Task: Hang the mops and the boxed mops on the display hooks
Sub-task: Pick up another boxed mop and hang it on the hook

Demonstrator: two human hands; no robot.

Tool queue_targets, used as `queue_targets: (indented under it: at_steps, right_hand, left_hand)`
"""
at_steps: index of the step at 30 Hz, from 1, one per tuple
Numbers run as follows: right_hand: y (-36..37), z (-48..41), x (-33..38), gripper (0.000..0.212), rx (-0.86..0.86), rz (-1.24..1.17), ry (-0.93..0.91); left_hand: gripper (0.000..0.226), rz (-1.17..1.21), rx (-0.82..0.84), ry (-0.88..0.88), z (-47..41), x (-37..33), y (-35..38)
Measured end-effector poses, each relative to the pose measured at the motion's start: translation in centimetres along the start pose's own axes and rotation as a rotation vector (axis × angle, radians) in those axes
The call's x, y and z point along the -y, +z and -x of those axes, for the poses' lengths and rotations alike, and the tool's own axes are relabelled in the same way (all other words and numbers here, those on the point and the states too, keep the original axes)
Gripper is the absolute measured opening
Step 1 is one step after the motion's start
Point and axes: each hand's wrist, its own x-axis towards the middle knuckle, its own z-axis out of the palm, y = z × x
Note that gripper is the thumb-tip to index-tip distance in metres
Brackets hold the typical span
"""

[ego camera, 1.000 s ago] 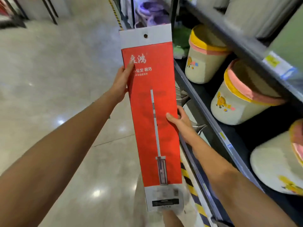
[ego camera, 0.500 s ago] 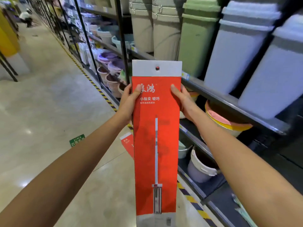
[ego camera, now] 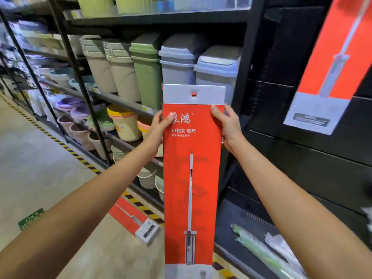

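I hold a long red boxed mop (ego camera: 191, 178) upright in front of me, its grey top strip with a hang hole uppermost. My left hand (ego camera: 160, 127) grips its left edge near the top, and my right hand (ego camera: 228, 127) grips the right edge at the same height. A second red boxed mop (ego camera: 330, 73) hangs tilted on the black display panel (ego camera: 302, 154) at the upper right. A third boxed mop (ego camera: 132, 221) lies on the floor by the shelf base. No hooks are visible.
A black shelf rack (ego camera: 100, 125) on the left carries lidded bins (ego camera: 181, 63) and buckets (ego camera: 124, 121). Wrapped mops (ego camera: 261, 250) lie low at the right. Yellow-black tape (ego camera: 66, 147) edges the aisle floor.
The view has swung right toward the black display panel, and the hanging boxed mop has come into sight. My right hand moved up to the box's top, and the box rose.
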Motion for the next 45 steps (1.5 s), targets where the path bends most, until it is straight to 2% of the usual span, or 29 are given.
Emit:
queue_targets:
  at_steps: [3, 5, 8, 11, 12, 14, 16, 22, 28, 34, 38, 42, 45]
  right_hand:
    - [-5.2, 2.4, 3.1, 0.029, -0.039, 0.05, -0.051]
    - [-8.6, 3.7, 5.1, 0.035, -0.07, 0.078, -0.078]
    - [-13.7, 5.1, 8.4, 0.056, -0.077, 0.122, -0.119]
    - [-17.7, 6.2, 12.2, 0.038, -0.062, 0.192, -0.168]
    - [-18.9, 6.3, 13.3, 0.038, -0.076, 0.196, -0.188]
    - [-21.1, 6.4, 15.4, 0.05, -0.133, 0.199, -0.224]
    - [-22.8, 6.3, 17.4, 0.056, -0.177, 0.235, -0.259]
    - [-27.4, 4.9, 22.6, 0.041, -0.223, 0.305, -0.321]
    - [-30.3, 1.9, 27.3, 0.052, -0.214, 0.419, -0.372]
    - [-31.1, -3.2, 31.2, 0.026, -0.305, 0.401, -0.494]
    - [-30.9, -6.3, 33.9, 0.016, -0.311, 0.413, -0.531]
    - [-30.8, -9.1, 36.1, 0.018, -0.347, 0.42, -0.563]
    - [-30.8, -10.8, 37.6, 0.011, -0.371, 0.429, -0.578]
  left_hand:
    - [0.044, 0.022, 0.044, 0.02, 1.3, -0.7, 5.7]
    - [0.054, 0.05, 0.092, 0.039, 1.9, -1.0, 9.3]
    - [0.061, 0.125, 0.163, 0.053, 2.6, -2.3, 14.8]
    - [0.063, 0.133, 0.225, 0.101, 3.0, -4.0, 19.7]
    - [0.062, 0.136, 0.24, 0.113, 3.0, -4.6, 21.2]
    - [0.065, 0.15, 0.269, 0.127, 2.9, -5.8, 23.8]
    - [0.072, 0.153, 0.301, 0.133, 2.6, -7.1, 26.3]
    - [0.086, 0.181, 0.409, 0.219, -0.8, -11.2, 32.4]
    - [0.065, 0.155, 0.549, 0.389, -5.8, -15.4, 36.9]
    - [0.093, 0.179, 0.596, 0.579, -11.9, -21.3, 39.3]
    - [0.073, 0.194, 0.629, 0.712, -15.1, -24.6, 40.2]
    - [0.043, 0.258, 0.603, 0.698, -17.8, -27.2, 41.4]
    - [0.035, 0.243, 0.586, 0.708, -18.9, -28.8, 42.1]
